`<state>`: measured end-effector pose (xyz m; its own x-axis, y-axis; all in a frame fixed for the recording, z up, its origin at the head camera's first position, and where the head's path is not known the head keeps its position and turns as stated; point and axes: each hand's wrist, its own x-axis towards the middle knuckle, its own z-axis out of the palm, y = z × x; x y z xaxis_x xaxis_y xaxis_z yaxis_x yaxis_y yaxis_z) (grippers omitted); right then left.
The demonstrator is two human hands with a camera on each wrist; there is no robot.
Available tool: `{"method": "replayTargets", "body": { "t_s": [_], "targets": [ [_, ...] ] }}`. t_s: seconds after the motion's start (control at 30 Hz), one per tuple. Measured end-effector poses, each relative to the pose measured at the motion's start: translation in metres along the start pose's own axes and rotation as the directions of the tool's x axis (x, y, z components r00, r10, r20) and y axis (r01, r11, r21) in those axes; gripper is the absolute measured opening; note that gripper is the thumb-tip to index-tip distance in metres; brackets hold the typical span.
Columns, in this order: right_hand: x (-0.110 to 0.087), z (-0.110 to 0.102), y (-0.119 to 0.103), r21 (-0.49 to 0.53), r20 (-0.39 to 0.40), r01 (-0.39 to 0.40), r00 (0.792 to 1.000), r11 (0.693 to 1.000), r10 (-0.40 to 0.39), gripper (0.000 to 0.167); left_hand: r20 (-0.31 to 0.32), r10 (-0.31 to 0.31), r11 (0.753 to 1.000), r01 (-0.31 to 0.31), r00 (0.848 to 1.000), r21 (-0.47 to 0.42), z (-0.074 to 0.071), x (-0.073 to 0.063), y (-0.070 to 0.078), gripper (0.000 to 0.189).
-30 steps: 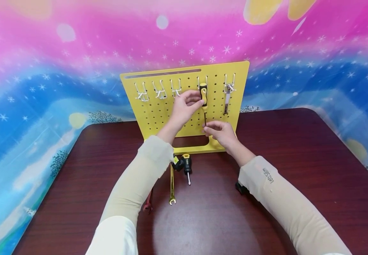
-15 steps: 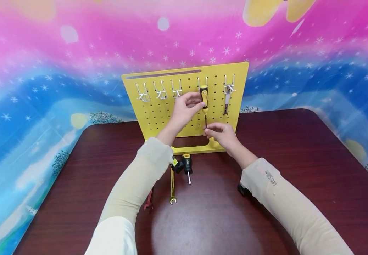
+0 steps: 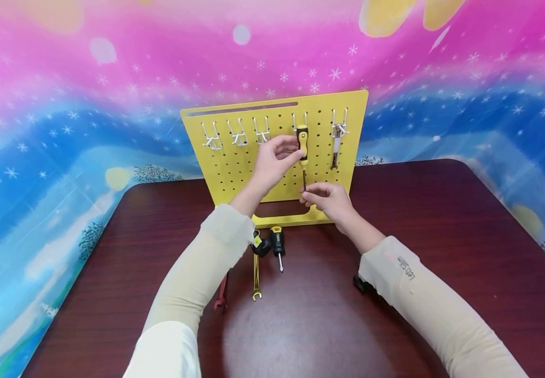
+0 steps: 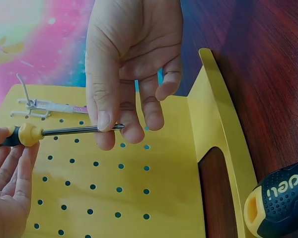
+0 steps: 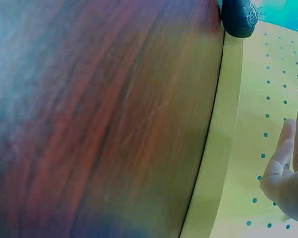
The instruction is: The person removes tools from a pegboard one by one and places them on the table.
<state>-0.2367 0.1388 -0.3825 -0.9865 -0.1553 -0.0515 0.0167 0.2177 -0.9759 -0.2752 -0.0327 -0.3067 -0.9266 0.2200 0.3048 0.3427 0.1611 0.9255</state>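
A yellow-and-black Phillips screwdriver [image 3: 303,139] is held upright, tip down, in front of the yellow pegboard [image 3: 234,173]. My left hand [image 3: 272,160] grips its handle between thumb and fingers. Lower down, my right hand [image 3: 331,203] pinches the shaft near the tip; the left wrist view shows thumb and forefinger on the metal shaft [image 4: 69,131]. The handle top overlaps a white double hook [image 3: 300,118] in the head view. In the right wrist view only part of my right hand [image 5: 290,183] shows, over the board.
A wrench [image 3: 336,149] hangs at the board's right; several white hooks [image 3: 239,137] line its left. On the dark red table [image 3: 442,226] lie a stubby screwdriver [image 3: 277,242], a gold wrench [image 3: 256,278], a red wrench [image 3: 222,296] and a partly hidden black object [image 3: 361,283].
Both hands keep their hold on the screwdriver. It has shifted only slightly, and my right hand sits a little lower than a second ago.
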Motion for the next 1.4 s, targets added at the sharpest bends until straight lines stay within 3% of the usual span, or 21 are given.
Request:
{"method": "replayTargets", "body": {
  "t_s": [1.07, 1.4],
  "targets": [
    [-0.026, -0.006, -0.006, -0.045, 0.014, 0.072, 0.997, 0.996, -0.071, 0.03, 0.037, 0.005, 1.0, -0.004, 0.999, -0.023, 0.001, -0.016, 0.014, 0.036],
    [-0.036, -0.009, -0.005, -0.053, 0.041, 0.142, 0.989, 0.988, -0.14, 0.026, 0.06, -0.002, 1.0, 0.004, 0.998, -0.025, 0.004, -0.024, 0.016, 0.038]
  ]
}}
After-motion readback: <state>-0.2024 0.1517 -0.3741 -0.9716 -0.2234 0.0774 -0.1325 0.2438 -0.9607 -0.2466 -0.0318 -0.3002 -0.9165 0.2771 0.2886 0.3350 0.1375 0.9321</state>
